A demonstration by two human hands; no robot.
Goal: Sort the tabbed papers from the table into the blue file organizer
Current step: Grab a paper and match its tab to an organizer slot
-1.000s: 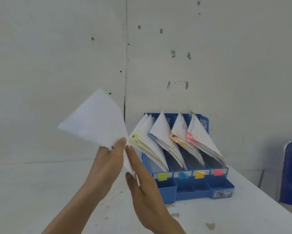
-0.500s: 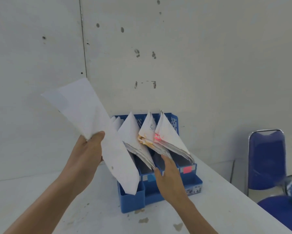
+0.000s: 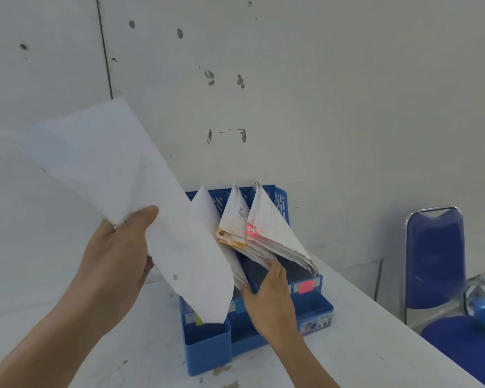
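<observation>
My left hand grips a white sheet of paper, held tilted in the air with its lower corner over the left end of the blue file organizer. The sheet's tab is not visible. The organizer stands on the white table against the wall, with several slots marked by coloured labels and stuffed with leaning tabbed papers. My right hand reaches into the organizer. Its fingers touch the underside of the paper stacks near the middle slots; its fingertips are hidden.
A blue chair stands beyond the table's right edge, with a second blue seat nearer. The grey wall rises right behind the organizer. The table's right edge runs diagonally from the organizer toward the lower right.
My right hand let go of the sheet and moved to the organizer's papers. My left hand carried the sheet over the organizer's left end. The view has come closer.
</observation>
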